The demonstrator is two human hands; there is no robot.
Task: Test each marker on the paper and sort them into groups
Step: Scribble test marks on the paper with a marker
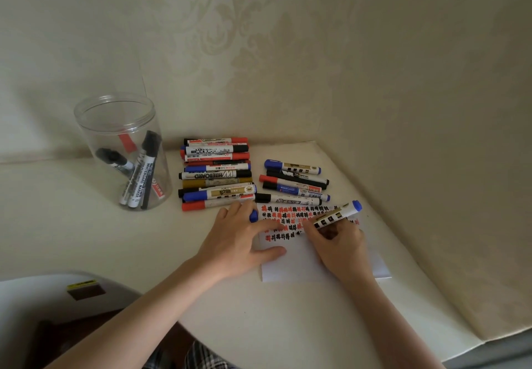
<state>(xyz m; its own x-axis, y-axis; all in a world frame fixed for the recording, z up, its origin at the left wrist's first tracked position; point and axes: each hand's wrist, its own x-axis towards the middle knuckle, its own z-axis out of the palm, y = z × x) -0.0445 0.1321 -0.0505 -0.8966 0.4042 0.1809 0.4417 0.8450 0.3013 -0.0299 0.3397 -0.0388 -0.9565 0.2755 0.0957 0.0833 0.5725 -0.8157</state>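
Far left of the frame, a clear jar (123,150) stands on the tabletop (86,224) with a few markers leaning inside. Centre, a big stack of markers (216,174) lies side by side; just right of it, a smaller group (295,181). Lower down, the left hand (239,239) presses flat on the paper (302,265), fingers spread, a blue cap (253,215) tucked under them (grip unclear). Right hand (342,242) has its fingers clamped on a blue marker (336,214), tip down on the scribbled rows.
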